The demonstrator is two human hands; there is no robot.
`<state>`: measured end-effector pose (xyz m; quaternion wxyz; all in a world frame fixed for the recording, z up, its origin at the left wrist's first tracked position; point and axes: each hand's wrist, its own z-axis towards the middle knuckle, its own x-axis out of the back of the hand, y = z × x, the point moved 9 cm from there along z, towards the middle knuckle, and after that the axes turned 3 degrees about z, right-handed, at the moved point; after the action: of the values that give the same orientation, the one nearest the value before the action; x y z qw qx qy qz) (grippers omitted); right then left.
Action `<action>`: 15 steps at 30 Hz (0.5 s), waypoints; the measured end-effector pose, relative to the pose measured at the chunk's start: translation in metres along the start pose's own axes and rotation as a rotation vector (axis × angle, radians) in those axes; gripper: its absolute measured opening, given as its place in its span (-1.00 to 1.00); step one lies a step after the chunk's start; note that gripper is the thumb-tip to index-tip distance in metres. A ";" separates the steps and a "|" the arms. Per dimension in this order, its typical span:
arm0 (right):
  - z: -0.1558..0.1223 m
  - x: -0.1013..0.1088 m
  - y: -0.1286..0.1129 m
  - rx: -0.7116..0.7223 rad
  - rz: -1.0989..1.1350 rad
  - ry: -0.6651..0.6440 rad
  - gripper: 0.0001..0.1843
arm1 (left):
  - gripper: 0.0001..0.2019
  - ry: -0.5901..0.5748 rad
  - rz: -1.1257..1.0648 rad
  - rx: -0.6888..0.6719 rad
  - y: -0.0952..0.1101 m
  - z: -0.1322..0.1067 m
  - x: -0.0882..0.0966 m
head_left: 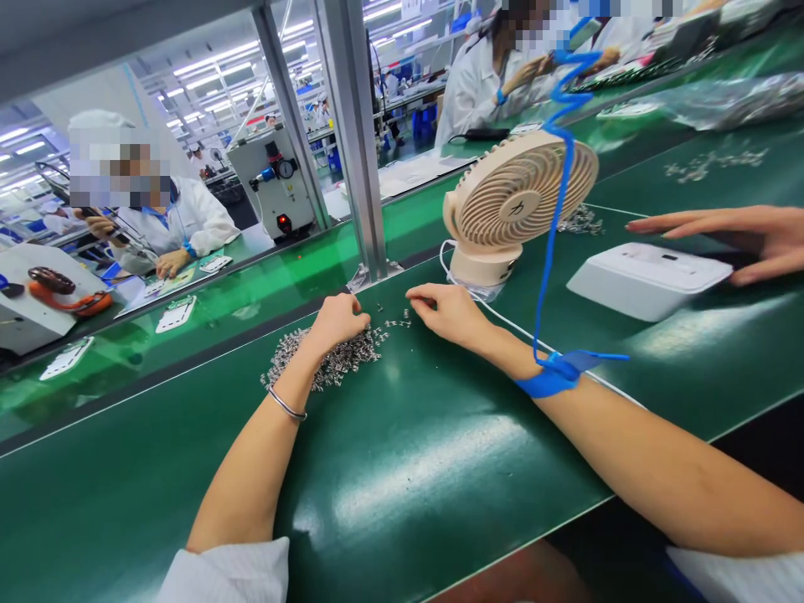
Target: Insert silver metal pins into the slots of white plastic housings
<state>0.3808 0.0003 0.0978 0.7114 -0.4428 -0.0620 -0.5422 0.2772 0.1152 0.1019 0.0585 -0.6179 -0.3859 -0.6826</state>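
My left hand [339, 322] rests at the far side of a pile of small shiny metal parts [342, 362]. Its fingers are curled closed and hide whatever may be between them. Across a narrow gap, my right hand [450, 313] hovers low over the green table, its fingertips pointing left and slightly apart, with nothing visible in them. Several loose metal parts [397, 323] lie between the two hands. A blue wrist strap [553, 375] with a coiled cord is around my right wrist, and a metal bangle [287, 404] circles my left.
A beige fan [521, 201] stands beyond my right hand, its white cable [515, 318] running under my forearm. Another person's hand [754, 239] is beside a white box [650, 280] at the right. A metal post [352, 142] rises at the table's far edge; co-workers sit beyond.
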 end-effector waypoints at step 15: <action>-0.055 0.184 0.075 -0.554 -0.768 0.335 -0.26 | -0.88 0.186 0.121 -0.078 -0.007 -0.001 0.032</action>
<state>0.4954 -0.1686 0.1272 0.3163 -0.4671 0.0408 -0.8247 0.2651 0.1318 0.1271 0.1110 -0.5758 -0.3142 -0.7466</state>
